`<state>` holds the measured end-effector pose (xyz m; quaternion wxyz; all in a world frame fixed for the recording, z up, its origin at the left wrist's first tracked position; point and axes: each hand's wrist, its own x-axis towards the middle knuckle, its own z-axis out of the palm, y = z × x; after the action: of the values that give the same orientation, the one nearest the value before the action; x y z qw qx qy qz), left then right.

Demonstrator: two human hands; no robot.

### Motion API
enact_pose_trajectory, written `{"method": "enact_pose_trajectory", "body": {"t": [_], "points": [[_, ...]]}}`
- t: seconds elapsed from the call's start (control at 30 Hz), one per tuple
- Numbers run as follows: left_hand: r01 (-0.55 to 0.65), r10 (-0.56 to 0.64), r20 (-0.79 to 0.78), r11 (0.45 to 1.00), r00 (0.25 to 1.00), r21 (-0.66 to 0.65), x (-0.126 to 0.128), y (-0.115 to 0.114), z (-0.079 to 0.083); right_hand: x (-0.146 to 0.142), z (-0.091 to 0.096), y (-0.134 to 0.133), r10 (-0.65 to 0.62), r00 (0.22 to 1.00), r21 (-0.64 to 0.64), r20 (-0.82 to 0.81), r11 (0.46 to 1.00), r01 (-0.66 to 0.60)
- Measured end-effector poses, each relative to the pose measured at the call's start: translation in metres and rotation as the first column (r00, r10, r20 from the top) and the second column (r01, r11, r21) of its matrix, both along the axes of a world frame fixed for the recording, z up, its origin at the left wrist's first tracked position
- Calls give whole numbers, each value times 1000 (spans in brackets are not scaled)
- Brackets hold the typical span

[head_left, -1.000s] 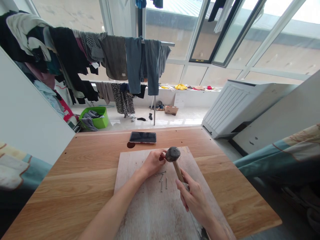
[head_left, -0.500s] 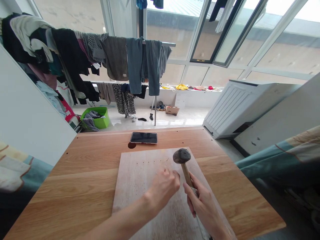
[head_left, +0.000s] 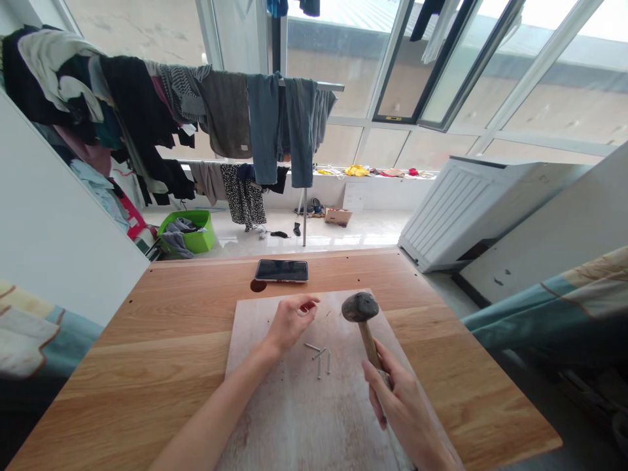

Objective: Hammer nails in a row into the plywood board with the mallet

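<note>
In the head view, the left hand [head_left: 287, 324] is at the upper part of a board [head_left: 294, 418], fingers curled, slightly parted; whether they hold anything cannot be told. The right hand [head_left: 396, 387] has its fingers closed around the handle of a hammer [head_left: 369, 341]. Loose nails [head_left: 318, 354] lie on the board, which rests on a wooden desk [head_left: 147, 347].
</note>
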<state>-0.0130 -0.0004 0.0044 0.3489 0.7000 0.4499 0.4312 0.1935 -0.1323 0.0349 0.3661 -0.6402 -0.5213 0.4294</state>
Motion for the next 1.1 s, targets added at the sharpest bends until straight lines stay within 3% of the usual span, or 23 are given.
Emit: {"method": "enact_pose_trajectory", "body": {"t": [0.1,0.23,0.87,1.1], "points": [[32,-33,7,998,999,51,-1,-2,-10,-3,-2,1,0,1000,9,-19,1000,0],[8,-9,4,986,1000,167,-1,-3,-10,-6,-5,2,5,1000,6,-16,1000,-5],[84,-82,-44,996,996,42,-2,-8,-4,-16,2,5,12,1000,-7,-28,1000,-12],[36,-38,-34,998,999,-42,0,-5,-9,-28,8,11,57,998,7,-14,998,-57]]}}
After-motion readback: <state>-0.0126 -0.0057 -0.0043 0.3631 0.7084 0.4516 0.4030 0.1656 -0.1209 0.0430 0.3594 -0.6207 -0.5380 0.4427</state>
